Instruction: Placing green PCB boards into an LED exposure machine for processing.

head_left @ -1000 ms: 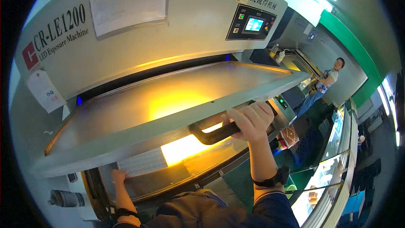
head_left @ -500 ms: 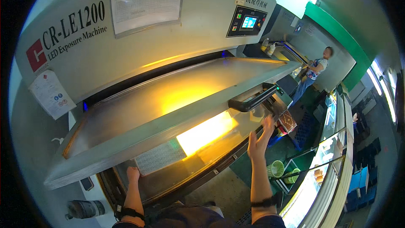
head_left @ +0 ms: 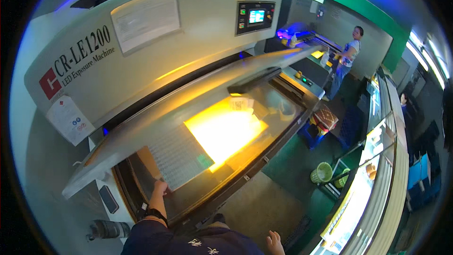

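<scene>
Before me a large exposure machine [head_left: 198, 52] stands with its long hinged lid [head_left: 155, 130] raised over a glass bed [head_left: 196, 190]. On the bed lies a finely patterned grey sheet [head_left: 175, 160], and right of it is a glaring yellow-lit patch [head_left: 226, 132]. My left hand [head_left: 161, 188] is at the sheet's near left corner, fingers drawn together on its edge; the fingertips are partly hidden. Low in the view, my right hand [head_left: 274, 243] hangs away from the machine with fingers apart and nothing in it. The black lid handle [head_left: 255, 81] is untouched.
A phone [head_left: 109, 199] and a dark bottle [head_left: 108, 230] sit on a ledge at left. To the right are a green basket [head_left: 322, 173], a stool with a brown patterned top [head_left: 325, 117] and a lit table [head_left: 351, 208]. Another person [head_left: 348, 56] stands at the far right machine.
The lid has risen, showing more of the bed and sheet. My right hand has dropped from near the handle to the lower edge. My left hand stays at the sheet's corner.
</scene>
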Available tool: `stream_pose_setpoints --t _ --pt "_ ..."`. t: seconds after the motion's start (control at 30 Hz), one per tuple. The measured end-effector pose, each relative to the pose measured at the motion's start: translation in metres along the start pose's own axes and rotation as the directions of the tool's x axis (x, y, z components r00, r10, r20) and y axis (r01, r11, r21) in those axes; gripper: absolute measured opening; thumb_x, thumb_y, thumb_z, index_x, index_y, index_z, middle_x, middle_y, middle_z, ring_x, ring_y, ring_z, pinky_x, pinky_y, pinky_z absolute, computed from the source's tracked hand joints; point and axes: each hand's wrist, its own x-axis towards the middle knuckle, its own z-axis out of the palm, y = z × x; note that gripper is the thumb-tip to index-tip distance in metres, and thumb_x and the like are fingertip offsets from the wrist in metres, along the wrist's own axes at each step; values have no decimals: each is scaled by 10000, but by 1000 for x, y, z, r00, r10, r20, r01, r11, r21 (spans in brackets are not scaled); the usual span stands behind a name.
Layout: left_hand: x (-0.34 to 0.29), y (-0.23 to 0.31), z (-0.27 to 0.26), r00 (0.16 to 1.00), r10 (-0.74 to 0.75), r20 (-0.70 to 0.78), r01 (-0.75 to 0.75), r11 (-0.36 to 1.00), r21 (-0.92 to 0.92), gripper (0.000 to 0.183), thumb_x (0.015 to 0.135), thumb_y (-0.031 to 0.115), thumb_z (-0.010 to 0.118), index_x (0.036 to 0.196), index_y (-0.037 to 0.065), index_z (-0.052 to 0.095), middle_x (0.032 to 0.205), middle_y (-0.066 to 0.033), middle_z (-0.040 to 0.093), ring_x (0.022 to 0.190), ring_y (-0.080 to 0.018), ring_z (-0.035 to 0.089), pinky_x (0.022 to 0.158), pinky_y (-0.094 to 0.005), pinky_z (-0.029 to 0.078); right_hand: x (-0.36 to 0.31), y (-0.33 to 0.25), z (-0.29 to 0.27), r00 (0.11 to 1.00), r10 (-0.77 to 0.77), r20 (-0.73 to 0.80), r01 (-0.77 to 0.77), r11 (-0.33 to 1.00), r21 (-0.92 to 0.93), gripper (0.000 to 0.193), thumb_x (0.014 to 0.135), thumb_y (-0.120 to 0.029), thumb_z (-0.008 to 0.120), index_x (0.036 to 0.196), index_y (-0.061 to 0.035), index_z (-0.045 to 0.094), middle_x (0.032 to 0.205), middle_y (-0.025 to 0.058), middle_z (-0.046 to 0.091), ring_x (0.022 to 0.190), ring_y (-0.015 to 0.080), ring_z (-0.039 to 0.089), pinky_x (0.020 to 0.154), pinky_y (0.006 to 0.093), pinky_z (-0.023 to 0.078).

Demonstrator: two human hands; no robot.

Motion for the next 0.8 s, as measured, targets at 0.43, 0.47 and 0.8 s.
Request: stream_pose_setpoints --t 0.43,0.47,0.8 --pt "-54 -60 45 990 6 141 73 833 -549 87 915 3 505 857 -28 563 715 -157 508 562 -260 511 518 -440 460 -81 72 8 841 -499 -211 496 866 -69 501 1025 -247 499 1498 -146 367 1539 231 340 1436 437 279 1184 467 278" --pt "-55 -61 53 988 13 155 74 838 -541 87 915 3 505 857 -28 563 715 -157 508 562 -260 511 518 -440 460 -95 48 -16 931 -326 -162 326 945 -28 525 996 -377 516 1461 -147 431 1512 213 388 1358 413 399 1103 475 370" --pt "-61 -60 62 999 -41 17 44 899 -437 116 959 93 549 900 8 602 649 -126 495 538 -250 488 470 -388 373 -77 42 -22 977 -179 117 205 941 -269 628 928 -543 574 1425 -166 499 1459 168 481 1227 359 576 1005 463 481"
